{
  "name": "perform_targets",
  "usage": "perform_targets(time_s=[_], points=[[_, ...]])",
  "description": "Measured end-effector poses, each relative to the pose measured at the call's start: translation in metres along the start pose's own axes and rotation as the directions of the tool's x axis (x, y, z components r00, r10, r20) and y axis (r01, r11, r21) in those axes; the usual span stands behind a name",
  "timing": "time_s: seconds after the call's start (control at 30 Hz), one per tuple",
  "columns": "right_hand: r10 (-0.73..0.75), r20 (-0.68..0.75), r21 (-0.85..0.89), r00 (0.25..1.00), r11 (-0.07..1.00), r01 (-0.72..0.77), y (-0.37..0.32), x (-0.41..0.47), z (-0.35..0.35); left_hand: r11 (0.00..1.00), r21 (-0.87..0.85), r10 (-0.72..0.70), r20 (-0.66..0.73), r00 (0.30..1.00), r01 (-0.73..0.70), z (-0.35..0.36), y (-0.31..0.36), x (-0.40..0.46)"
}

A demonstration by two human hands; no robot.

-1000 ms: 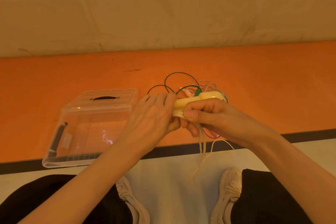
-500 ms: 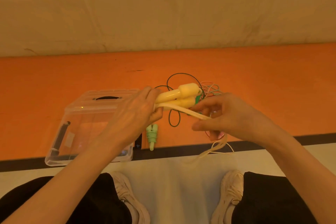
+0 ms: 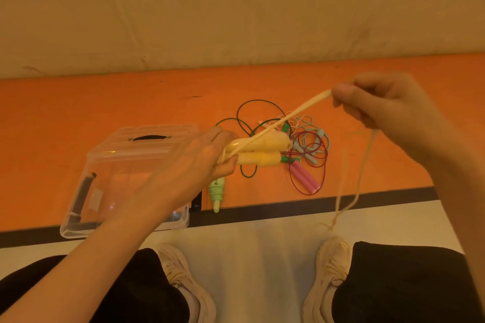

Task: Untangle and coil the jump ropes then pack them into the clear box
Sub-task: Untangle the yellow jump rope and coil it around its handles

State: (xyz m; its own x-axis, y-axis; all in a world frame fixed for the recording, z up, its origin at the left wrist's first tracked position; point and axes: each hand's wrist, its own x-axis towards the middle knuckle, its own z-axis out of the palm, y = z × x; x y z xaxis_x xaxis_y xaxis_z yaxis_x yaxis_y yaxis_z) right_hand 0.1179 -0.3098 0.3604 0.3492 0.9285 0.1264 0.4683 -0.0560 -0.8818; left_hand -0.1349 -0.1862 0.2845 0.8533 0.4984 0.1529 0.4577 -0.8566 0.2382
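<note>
Fingers of left hand (image 3: 199, 162) grip two smooth yellow handles (image 3: 258, 151); right hand (image 3: 380, 102) pinches their taut cream cord (image 3: 301, 110).

Yellow rope (image 3: 301, 110) pulled taut, handles (image 3: 258, 151) paired – other ropes (image 3: 307, 144) tangled, clear box (image 3: 126, 178) w/ lid on

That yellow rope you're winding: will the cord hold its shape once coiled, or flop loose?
Probably flops: the yellow cord runs straight only between the left hand and right hand, then hangs limp below. The paired yellow handles look rigid, likely a firm core for winding. Tuck the end.
</note>
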Motion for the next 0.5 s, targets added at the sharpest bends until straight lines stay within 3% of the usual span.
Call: perform_targets(time_s=[0.2, 0.37, 0.5], points=[[0.106, -0.036, 0.218, 0.994, 0.971, -0.096, 0.008, 0.029, 0.022, 0.985, -0.034, 0.169, -0.008, 0.986, -0.169, 0.013, 0.027, -0.003], [0.191, -0.006, 0.208, 0.982, 0.96, -0.185, 0.018, 0.041, 0.037, 0.985, -0.138, 0.118, 0.128, 0.985, -0.1, 0.003, 0.049, -0.013], [0.213, 0.055, 0.136, 0.975, 0.966, -0.219, 0.02, 0.044, 0.049, 0.962, -0.017, 0.273, 0.016, 0.962, -0.273, 0.015, 0.053, -0.018]])
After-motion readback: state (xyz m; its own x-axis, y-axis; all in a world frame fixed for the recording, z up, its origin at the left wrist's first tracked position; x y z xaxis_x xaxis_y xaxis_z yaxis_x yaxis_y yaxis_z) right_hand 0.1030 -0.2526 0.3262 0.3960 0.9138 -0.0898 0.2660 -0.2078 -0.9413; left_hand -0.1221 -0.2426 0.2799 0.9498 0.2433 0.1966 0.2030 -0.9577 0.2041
